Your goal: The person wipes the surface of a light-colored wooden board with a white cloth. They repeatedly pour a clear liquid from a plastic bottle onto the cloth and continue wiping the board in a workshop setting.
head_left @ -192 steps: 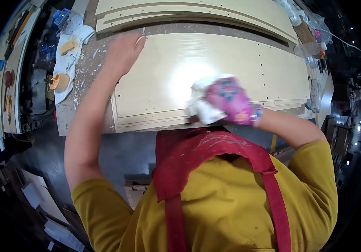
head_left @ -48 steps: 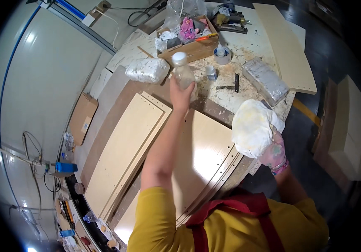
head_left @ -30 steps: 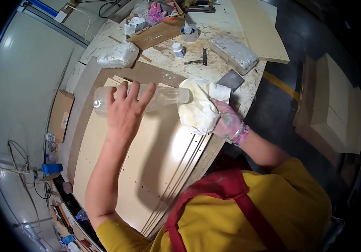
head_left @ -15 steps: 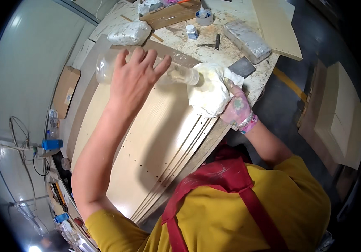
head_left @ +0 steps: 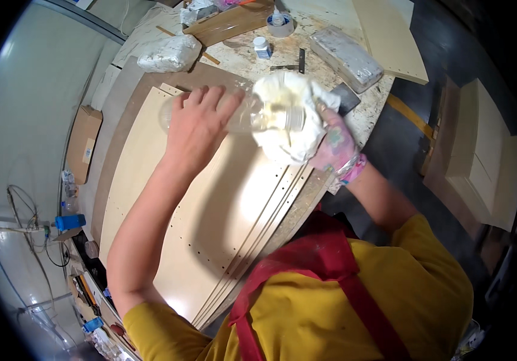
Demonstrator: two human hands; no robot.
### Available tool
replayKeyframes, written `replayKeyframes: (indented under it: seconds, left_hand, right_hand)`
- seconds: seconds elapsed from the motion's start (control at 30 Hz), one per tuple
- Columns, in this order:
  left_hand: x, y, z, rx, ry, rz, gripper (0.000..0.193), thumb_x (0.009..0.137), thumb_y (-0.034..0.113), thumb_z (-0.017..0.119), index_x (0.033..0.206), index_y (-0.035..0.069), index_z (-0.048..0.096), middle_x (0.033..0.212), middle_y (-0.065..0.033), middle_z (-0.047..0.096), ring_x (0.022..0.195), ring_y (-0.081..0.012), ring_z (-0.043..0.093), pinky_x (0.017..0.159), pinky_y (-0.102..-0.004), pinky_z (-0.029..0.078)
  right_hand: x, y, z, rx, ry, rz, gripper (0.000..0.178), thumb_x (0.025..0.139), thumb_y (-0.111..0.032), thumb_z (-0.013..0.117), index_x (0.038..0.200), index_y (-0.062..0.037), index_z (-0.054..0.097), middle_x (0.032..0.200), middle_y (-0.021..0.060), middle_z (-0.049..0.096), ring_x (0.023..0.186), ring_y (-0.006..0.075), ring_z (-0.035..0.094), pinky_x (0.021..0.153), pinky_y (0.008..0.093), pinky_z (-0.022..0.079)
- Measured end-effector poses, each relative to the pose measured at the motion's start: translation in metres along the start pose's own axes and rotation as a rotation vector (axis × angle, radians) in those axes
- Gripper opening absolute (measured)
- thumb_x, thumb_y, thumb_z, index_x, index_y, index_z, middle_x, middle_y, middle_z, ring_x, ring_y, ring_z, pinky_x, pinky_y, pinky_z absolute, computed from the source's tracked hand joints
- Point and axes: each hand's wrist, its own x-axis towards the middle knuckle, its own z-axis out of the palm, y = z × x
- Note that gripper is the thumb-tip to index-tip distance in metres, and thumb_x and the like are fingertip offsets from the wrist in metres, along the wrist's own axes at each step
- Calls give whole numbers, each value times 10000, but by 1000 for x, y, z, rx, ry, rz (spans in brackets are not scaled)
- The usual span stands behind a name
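Observation:
My bare left hand (head_left: 201,123) is closed round a clear plastic bottle (head_left: 243,117), tipped on its side with its mouth pointing right. The bottle's neck lies over a white cloth (head_left: 285,144), which has a pale yellowish patch. Wearing a pink flowered glove, my right hand (head_left: 335,144) grips that cloth from its right side, thumb on top. Both hands are above a stack of pale wooden panels (head_left: 210,210) with small drilled holes along their edges. Whether any liquid is leaving the bottle I cannot make out.
On the stained worktable (head_left: 324,18) stand a small white bottle (head_left: 262,48), a tape roll (head_left: 280,25) and a wrapped block (head_left: 347,58). A white plastic-wrapped bundle (head_left: 171,54) lies at far left. More panels (head_left: 478,144) are stacked low at right.
The bottle has moved right, so its neck now reaches over the middle of the cloth. The cloth has shifted slightly left and up. Background items have shifted a little in view.

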Motion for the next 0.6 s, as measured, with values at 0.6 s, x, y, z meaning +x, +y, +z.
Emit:
replayKeyframes:
  seconds: [0.6]
  left_hand:
    - [70, -104, 222, -1115, 421, -810, 782, 715, 268, 824, 1276, -59, 387, 1239, -191, 523, 1104, -268, 542, 935, -361, 445]
  right_hand:
    - [-53, -58, -103, -162, 21, -334, 539, 973, -396, 410, 1359, -20, 419, 1318, 136, 534, 1185, 282, 548, 1004, 457, 460]
